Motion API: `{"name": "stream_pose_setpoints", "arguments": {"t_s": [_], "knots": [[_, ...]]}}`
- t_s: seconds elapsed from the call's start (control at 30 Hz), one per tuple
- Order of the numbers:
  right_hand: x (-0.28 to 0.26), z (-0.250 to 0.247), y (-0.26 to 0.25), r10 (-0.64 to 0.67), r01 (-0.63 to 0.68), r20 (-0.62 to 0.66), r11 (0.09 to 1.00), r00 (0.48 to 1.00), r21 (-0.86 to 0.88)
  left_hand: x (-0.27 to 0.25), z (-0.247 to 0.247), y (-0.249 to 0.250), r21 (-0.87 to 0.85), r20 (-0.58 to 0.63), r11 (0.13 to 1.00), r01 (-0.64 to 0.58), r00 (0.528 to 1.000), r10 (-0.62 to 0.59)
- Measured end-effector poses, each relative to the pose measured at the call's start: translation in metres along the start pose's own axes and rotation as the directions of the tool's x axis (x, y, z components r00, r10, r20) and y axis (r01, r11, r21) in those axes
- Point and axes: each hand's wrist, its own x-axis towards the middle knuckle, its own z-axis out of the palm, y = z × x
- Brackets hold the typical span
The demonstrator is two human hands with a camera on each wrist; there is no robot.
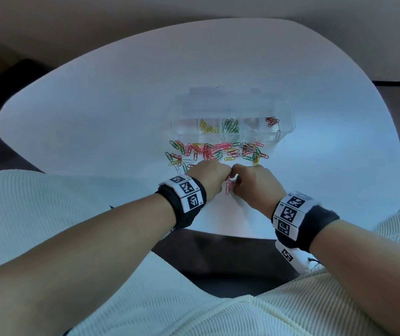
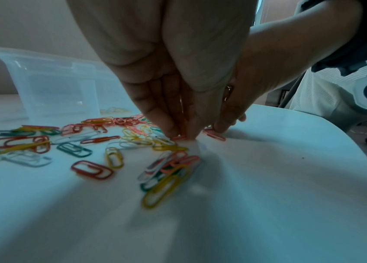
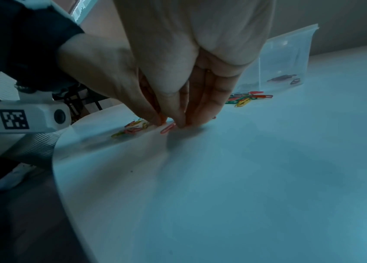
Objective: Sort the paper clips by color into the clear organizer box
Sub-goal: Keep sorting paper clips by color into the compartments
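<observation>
A clear organizer box (image 1: 288, 112) stands on the white table (image 1: 97, 117), with yellow (image 1: 206, 127), green (image 1: 230, 126) and red clips (image 1: 272, 121) in separate compartments. A mixed pile of colored paper clips (image 1: 218, 151) lies just in front of it. Both hands meet at the near side of the pile. My left hand (image 2: 178, 132) points down, its fingers pinching a pink clip (image 2: 178, 137), with more pink showing between the fingers. My right hand (image 3: 183, 122) pinches the end of another pink clip (image 3: 168, 128) lying on the table.
The table's curved front edge (image 1: 218, 235) runs close behind the wrists, with my lap in white cloth (image 1: 48, 214) below it. Loose clips (image 2: 88, 170) spread left of the hands. Bare tabletop (image 1: 327, 166) lies right of the box and pile.
</observation>
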Motion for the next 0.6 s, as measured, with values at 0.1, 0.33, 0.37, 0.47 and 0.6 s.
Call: {"name": "stream_pose_setpoints", "arguments": {"t_s": [0.1,0.33,0.37,0.47,0.6], "knots": [[0.0,-0.007,0.0,0.07,-0.071,0.025,0.997,0.997,0.016,-0.003,-0.012,-0.001,-0.126,-0.079,0.991,0.048,0.995,-0.058],[0.0,-0.036,-0.009,0.269,-0.387,0.283,0.528,0.921,0.756,0.0,-0.056,-0.041,-0.51,-0.084,0.803,0.31,0.911,-0.405],[-0.001,-0.036,-0.009,0.255,-0.41,0.327,0.437,0.91,0.801,-0.001,-0.059,-0.044,-0.546,-0.089,0.78,0.305,0.905,-0.416],[-0.003,-0.033,-0.01,0.185,-0.429,0.388,0.44,0.903,0.789,-0.002,-0.06,-0.043,-0.535,-0.059,0.794,0.29,0.924,-0.378],[-0.004,-0.029,-0.016,0.166,-0.319,0.354,0.842,0.92,0.435,-0.009,-0.054,-0.025,-0.3,0.099,0.916,0.268,0.963,-0.249]]}}
